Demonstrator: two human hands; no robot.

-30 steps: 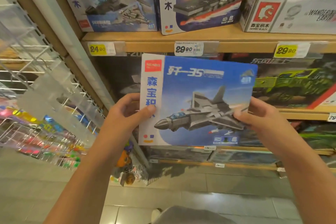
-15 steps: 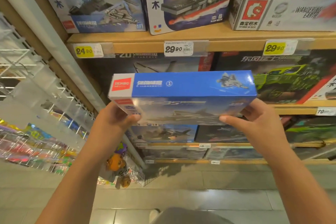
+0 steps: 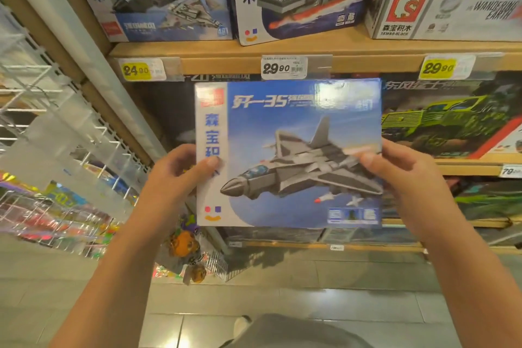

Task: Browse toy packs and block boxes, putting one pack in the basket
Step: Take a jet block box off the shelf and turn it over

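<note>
Blue jet block box [image 3: 288, 152] held upright, front face toward camera, long axis left-right, before the shelf [image 3: 353, 61], left hand [image 3: 172, 178] gripping its left edge, right hand [image 3: 409, 178] its right edge, equally near; basket probably out of frame.
</note>
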